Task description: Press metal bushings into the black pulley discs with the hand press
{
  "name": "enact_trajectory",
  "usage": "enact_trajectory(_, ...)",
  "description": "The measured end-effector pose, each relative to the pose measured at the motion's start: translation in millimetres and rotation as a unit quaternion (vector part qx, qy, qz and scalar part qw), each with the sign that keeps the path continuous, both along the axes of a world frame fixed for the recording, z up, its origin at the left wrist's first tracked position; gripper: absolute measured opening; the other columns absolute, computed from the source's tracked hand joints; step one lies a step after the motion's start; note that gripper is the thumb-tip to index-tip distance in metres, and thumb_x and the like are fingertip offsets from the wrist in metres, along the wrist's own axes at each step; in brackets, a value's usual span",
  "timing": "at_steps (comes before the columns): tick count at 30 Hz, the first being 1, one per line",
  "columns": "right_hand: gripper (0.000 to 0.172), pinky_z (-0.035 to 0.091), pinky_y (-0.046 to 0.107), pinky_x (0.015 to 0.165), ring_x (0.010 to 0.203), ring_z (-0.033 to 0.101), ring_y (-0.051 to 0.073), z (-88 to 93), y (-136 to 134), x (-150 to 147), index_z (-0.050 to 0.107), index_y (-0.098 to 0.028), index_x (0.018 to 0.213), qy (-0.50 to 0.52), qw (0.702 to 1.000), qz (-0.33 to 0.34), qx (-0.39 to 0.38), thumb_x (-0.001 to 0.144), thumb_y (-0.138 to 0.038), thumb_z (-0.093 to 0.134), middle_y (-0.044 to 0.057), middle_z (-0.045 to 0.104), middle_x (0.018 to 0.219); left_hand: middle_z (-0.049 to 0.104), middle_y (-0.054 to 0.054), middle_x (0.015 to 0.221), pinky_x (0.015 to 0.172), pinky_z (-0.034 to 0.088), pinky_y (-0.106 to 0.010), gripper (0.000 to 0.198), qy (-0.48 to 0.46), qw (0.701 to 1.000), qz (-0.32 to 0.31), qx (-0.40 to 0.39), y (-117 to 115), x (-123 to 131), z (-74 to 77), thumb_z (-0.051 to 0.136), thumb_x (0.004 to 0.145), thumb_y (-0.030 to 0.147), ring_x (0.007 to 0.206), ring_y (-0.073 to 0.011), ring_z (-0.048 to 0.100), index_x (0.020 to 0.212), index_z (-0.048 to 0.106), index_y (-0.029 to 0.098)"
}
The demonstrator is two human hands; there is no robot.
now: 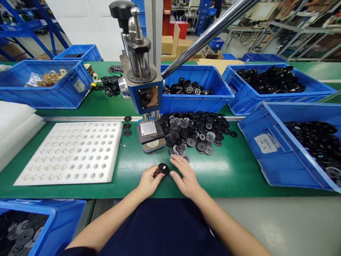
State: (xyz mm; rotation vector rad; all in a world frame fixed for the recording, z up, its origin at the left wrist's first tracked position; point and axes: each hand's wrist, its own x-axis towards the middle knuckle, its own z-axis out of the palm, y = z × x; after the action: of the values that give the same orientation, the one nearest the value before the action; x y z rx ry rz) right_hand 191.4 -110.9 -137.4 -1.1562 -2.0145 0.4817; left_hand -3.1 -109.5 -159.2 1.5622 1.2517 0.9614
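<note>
Between thumb and fingers, my left hand [150, 181] grips a round black plastic part [163, 168] with a small pale piece at its centre. Just to its right, my right hand [185, 176] is spread with fingers apart, holding nothing. Beyond my right fingertips lies a loose pile of black and grey slotted discs [195, 133]. A manual lever press [145, 78] stands ahead of my hands, its metal block [148, 129] above a base on the green bench. Left of the press, a white foam tray [114, 156] holds small shiny cylindrical pieces in part of its holes.
Blue bins of black parts stand behind the press [197, 104], at the back right [279, 97] and tilted at the right [253, 153]. Another bin [66, 220] is at lower left. Three discs [127, 126] lie beside the tray. A yellow-handled screwdriver [93, 85] leans by the left bin [53, 96].
</note>
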Motion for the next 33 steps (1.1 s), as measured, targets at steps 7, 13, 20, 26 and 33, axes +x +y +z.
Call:
enact_trajectory(7, 0.042, 0.033, 0.064, 0.108, 0.142, 0.037, 0.038, -4.8, 79, 17, 0.069, -0.02, 0.121, -0.208, 0.97, -0.114, -0.053, 0.099, -0.045, 0.044, 0.015, 0.05, 0.148, 0.055, 0.001, 0.065, 0.056, 0.043, -0.024, 0.034, -0.092, 0.993, 0.037, -0.071, 3, 0, 2.3, 0.065, 0.083, 0.051, 0.058, -0.0118, 0.05, 0.079, 0.06, 0.017)
enact_trajectory(13, 0.044, 0.043, 0.056, 0.104, 0.124, 0.056, 0.033, 3.0, 83, 26, 0.066, -0.018, 0.124, -0.109, 0.986, -0.127, -0.012, 0.098, -0.046, 0.045, 0.016, 0.066, 0.127, 0.066, -0.004, 0.079, 0.067, 0.051, -0.028, 0.038, -0.155, 0.98, 0.048, -0.113, 5, -1, -0.2, 0.078, 0.073, 0.047, 0.07, -0.0155, 0.06, 0.091, 0.067, 0.017)
enact_trajectory(20, 0.035, 0.057, 0.034, 0.069, 0.07, 0.064, 0.017, -20.9, -3, 23, 0.062, -0.023, 0.124, 0.04, 0.983, -0.131, -0.121, 0.094, -0.04, 0.056, 0.006, 0.073, 0.095, 0.062, -0.001, 0.073, 0.062, 0.047, -0.025, 0.02, -0.13, 0.987, 0.04, -0.091, 4, -2, -9.9, 0.075, 0.076, 0.034, 0.066, -0.0135, 0.055, 0.08, 0.068, 0.015)
enact_trajectory(26, 0.025, 0.058, 0.042, 0.087, 0.099, 0.065, 0.024, -30.6, -25, 12, 0.067, -0.021, 0.115, -0.03, 0.996, -0.067, -0.045, 0.097, -0.031, 0.052, 0.011, 0.069, 0.108, 0.063, -0.004, 0.079, 0.063, 0.047, -0.024, 0.017, -0.088, 0.996, 0.014, -0.02, 4, -5, -5.0, 0.065, 0.083, 0.029, 0.069, -0.0142, 0.056, 0.073, 0.067, 0.015)
enact_trajectory(33, 0.043, 0.055, 0.049, 0.088, 0.103, 0.06, 0.029, -33.6, -20, 9, 0.062, -0.018, 0.126, -0.098, 0.989, -0.109, -0.016, 0.09, -0.042, 0.063, 0.014, 0.064, 0.111, 0.062, -0.002, 0.071, 0.058, 0.049, -0.024, 0.023, -0.112, 0.992, 0.015, -0.055, 2, -3, -3.1, 0.064, 0.086, 0.036, 0.06, -0.0121, 0.056, 0.076, 0.064, 0.015)
